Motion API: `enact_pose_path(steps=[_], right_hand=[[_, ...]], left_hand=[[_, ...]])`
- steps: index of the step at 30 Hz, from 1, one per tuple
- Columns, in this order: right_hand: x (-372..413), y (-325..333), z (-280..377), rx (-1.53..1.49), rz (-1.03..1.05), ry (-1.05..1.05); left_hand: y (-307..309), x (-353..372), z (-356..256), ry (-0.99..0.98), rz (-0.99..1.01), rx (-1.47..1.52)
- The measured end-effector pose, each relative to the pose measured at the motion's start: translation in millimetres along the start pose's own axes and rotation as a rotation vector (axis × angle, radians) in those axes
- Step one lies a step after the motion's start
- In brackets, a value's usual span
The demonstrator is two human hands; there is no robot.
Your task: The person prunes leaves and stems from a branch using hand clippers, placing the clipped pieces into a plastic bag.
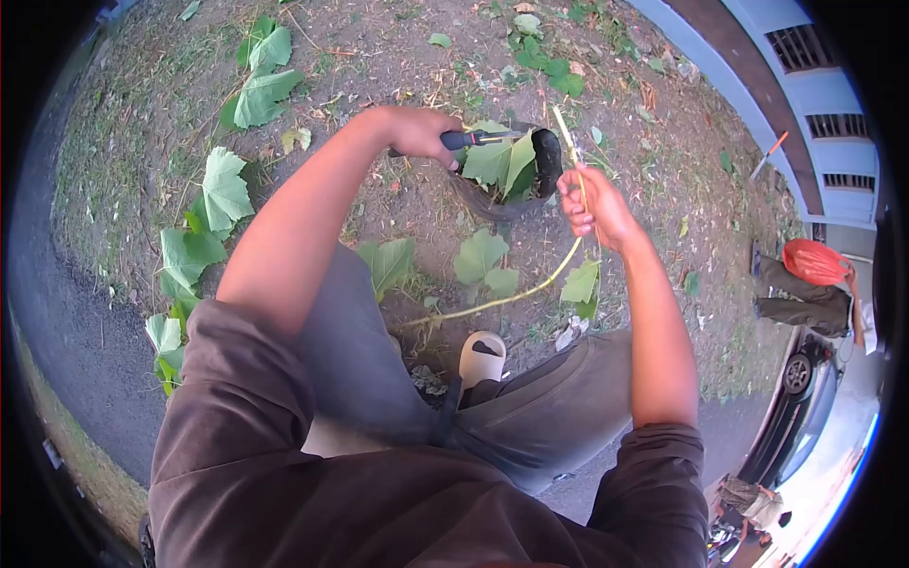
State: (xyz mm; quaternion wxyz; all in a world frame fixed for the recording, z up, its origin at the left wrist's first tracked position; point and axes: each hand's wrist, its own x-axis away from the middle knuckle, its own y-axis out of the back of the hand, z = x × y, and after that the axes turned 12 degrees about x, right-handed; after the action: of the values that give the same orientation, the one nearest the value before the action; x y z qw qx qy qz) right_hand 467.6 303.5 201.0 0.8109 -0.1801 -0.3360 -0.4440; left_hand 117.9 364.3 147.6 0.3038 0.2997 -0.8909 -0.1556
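My left hand (419, 133) is closed around the dark handles of a cutting tool (459, 140), which look like garden shears. Its metal end points right over a black pot (505, 206) with large green leaves (489, 161) in it. My right hand (598, 205) grips a long pale-green vine stem (530, 291) near its upper end. From my fist the stem's tip sticks up, and the rest curves down and left towards my legs. Several broad leaves (479, 256) lie below the pot, some close to the stem.
A leafy vine (222, 189) trails along the ground on the left, beside a paved strip (66, 312). On the right are a pale blue wall with vents (838, 90), an orange-tipped stick (769, 154), a person with a red bag (814, 262) and a parked car (800, 407).
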Motion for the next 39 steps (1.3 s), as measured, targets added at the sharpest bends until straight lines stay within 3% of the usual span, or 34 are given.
enact_pose_path(steps=[2, 4, 9, 14, 16, 19, 26, 29, 31, 34, 36, 37, 39], right_hand=[[0.0, -6.6, 2.4, -0.033, -0.005, 0.029], [-1.4, -16.0, 7.2, 0.012, -0.018, 0.138], [-4.3, -33.8, 15.9, 0.102, 0.081, 0.162], [-3.1, -32.5, 16.9, 0.049, 0.086, 0.152], [-4.1, -33.3, 15.6, 0.062, 0.066, 0.139], [-13.6, -26.3, 5.9, -0.055, 0.044, 0.156], [-27.3, -27.6, -10.1, -0.298, 0.036, 0.238], [-26.2, -29.5, -10.8, -0.331, 0.054, 0.278], [-20.9, -34.6, -5.5, -0.346, 0.065, 0.305], [-15.1, -32.7, -3.0, -0.373, -0.08, 0.202], [-12.0, -29.9, 1.8, -0.516, -0.021, 0.295], [-12.3, -32.0, 3.7, -0.511, -0.111, 0.331], [-15.5, -24.3, 3.2, -0.469, -0.119, 0.406]], left_hand=[[0.0, 1.6, -2.1, 0.02, 0.02, 0.044], [-0.8, 5.0, -11.1, 0.03, 0.121, 0.415], [-6.3, 9.7, -30.4, -0.152, 0.082, 0.495], [-6.0, 6.7, -43.5, -0.112, -0.08, 0.345], [-8.9, 8.6, -50.5, -0.178, -0.144, 0.387], [-9.8, -0.7, -54.2, -0.203, -0.332, 0.342], [-12.5, 0.0, -64.5, -0.185, -0.538, 0.37], [-7.6, -6.7, -49.0, -0.151, -0.775, 0.176], [1.3, -4.6, -36.7, -0.114, -0.757, 0.266], [7.0, 0.7, -20.2, -0.089, -0.677, 0.351], [3.0, 5.2, -16.9, -0.187, -0.618, 0.326], [5.0, 6.6, -15.6, -0.102, -0.503, 0.306], [-4.5, 7.3, -17.6, -0.063, -0.472, 0.31]])
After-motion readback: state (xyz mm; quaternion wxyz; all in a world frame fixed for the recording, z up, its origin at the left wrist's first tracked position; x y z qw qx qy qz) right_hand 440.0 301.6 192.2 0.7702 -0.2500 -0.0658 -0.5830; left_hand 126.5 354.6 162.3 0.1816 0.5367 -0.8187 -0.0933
